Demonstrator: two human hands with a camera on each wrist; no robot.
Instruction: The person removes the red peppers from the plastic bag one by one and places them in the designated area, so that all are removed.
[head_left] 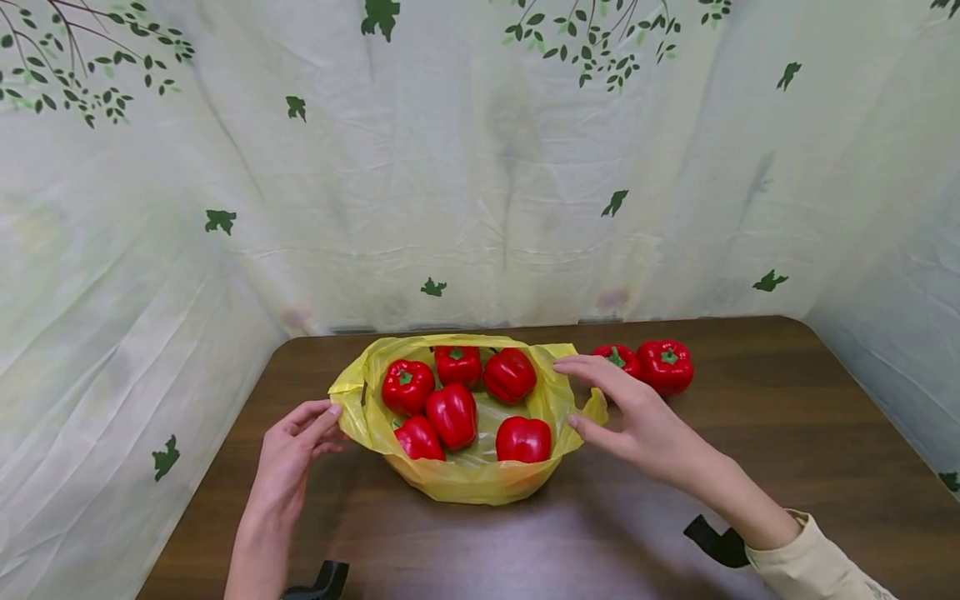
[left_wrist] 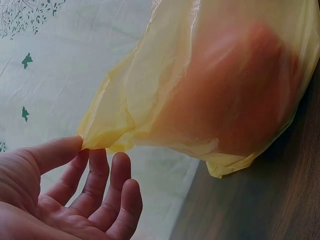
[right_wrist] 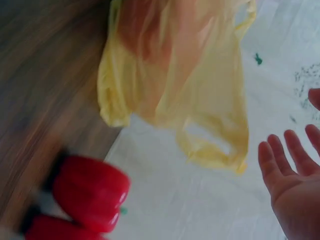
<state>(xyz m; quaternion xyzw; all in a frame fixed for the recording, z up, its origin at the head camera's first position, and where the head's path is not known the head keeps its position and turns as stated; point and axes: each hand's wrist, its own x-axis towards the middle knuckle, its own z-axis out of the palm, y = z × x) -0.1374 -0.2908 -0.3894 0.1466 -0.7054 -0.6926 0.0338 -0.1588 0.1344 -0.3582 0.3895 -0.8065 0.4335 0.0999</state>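
A yellow plastic bag (head_left: 483, 485) stands wide-mouthed on the table, with several red bell peppers (head_left: 452, 415) inside it. My left hand (head_left: 291, 450) pinches the bag's left edge between thumb and index finger. In the left wrist view, the other fingers of that hand (left_wrist: 112, 195) hang loosely below the yellow bag (left_wrist: 135, 95). At the bag's right side, my right hand (head_left: 637, 417) hovers with thumb and fingers spread. The right wrist view shows this hand (right_wrist: 300, 185) apart from the bag's looped handle (right_wrist: 210, 152), holding nothing.
Two more red bell peppers (head_left: 666, 367) sit on the table behind my right hand. Beneath everything is a dark wooden table (head_left: 780, 433). A pale curtain (head_left: 480, 167) with leaf prints hangs behind and at the sides.
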